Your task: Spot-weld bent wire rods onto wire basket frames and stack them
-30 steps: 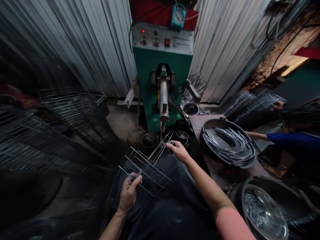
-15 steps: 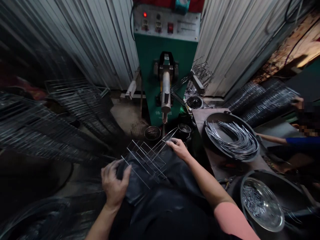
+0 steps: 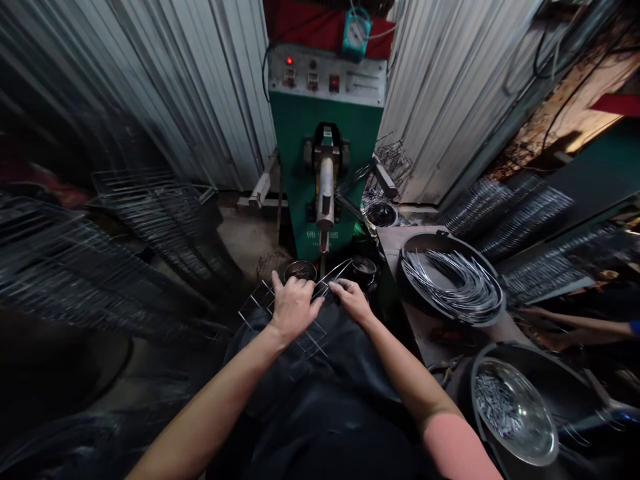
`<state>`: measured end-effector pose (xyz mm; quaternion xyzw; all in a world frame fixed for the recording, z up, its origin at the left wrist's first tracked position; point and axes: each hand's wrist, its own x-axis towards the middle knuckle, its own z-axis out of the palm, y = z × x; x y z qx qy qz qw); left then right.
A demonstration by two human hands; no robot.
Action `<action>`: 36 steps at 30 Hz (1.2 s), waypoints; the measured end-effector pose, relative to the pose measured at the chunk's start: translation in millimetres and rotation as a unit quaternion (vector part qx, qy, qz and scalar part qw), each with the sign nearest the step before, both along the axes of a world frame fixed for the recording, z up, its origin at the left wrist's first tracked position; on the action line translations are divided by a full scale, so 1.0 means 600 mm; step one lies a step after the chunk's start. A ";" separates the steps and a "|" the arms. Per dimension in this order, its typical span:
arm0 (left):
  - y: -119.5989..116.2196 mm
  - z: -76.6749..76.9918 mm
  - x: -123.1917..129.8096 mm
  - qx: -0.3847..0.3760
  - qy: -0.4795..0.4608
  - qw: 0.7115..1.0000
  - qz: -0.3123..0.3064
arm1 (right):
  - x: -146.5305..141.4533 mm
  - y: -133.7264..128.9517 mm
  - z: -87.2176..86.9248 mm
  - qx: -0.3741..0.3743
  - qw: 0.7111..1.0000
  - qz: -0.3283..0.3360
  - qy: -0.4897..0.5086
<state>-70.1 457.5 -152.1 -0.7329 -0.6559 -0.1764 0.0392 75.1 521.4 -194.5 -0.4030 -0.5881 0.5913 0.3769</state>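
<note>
1. The left hand point(image 3: 295, 308) and right hand point(image 3: 353, 301) sit just apart, both clamped on a silver welded-wire grid point(image 3: 305, 347) above the person's black apron point(image 3: 320, 400).
2. To the right, a shiny round bowl point(image 3: 510, 413) holds short steel rods.
3. Beyond it, a round black pan point(image 3: 450, 287) holds curved steel wires.
4. Straight ahead stands a green spot-welding machine point(image 3: 325, 180).

A short pink sleeve point(image 3: 453, 453) covers the upper right arm, dark creased cloth point(image 3: 320, 393) lies over the lap, and the left hand point(image 3: 294, 308) and right hand point(image 3: 353, 301) are bare.
</note>
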 end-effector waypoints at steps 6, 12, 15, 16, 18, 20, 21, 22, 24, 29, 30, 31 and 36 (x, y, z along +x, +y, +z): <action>0.028 0.021 -0.005 -0.008 -0.005 1.000 0.001 | -0.015 0.022 0.003 -0.036 0.998 -0.014 0.044; 0.068 0.028 -0.012 -0.041 0.006 0.999 0.004 | -0.028 0.051 -0.004 -0.055 0.996 -0.037 0.064; 0.091 0.028 -0.017 -0.071 0.000 0.997 -0.005 | -0.034 0.067 -0.012 -0.051 0.994 -0.058 0.074; 0.098 0.028 -0.019 -0.081 0.000 0.997 -0.009 | -0.037 0.072 -0.016 -0.051 0.994 -0.063 0.078; 0.112 0.025 -0.023 -0.098 0.006 0.995 -0.015 | -0.042 0.082 -0.022 -0.058 0.992 -0.068 0.085; 0.125 0.023 -0.027 -0.112 0.014 0.993 -0.019 | -0.046 0.092 -0.027 -0.067 0.991 -0.072 0.090; 0.131 0.023 -0.029 -0.118 0.018 0.993 -0.020 | -0.047 0.096 -0.030 -0.069 0.991 -0.073 0.091; 0.136 0.023 -0.030 -0.124 0.020 0.992 -0.020 | -0.048 0.101 -0.031 -0.069 0.991 -0.075 0.091; 0.147 0.023 -0.031 -0.132 0.024 0.991 -0.019 | -0.049 0.109 -0.033 -0.068 0.990 -0.080 0.095; 0.169 0.033 -0.028 -0.153 0.029 0.988 -0.017 | -0.053 0.124 -0.029 -0.080 0.986 -0.093 0.116; 0.172 0.035 -0.027 -0.159 0.030 0.987 -0.016 | -0.055 0.127 -0.028 -0.083 0.985 -0.094 0.118; 0.175 0.038 -0.026 -0.165 0.030 0.986 -0.015 | -0.057 0.130 -0.027 -0.085 0.985 -0.095 0.119; 0.179 0.046 -0.023 -0.183 0.037 0.982 -0.007 | -0.050 0.133 -0.023 -0.099 0.987 -0.077 0.105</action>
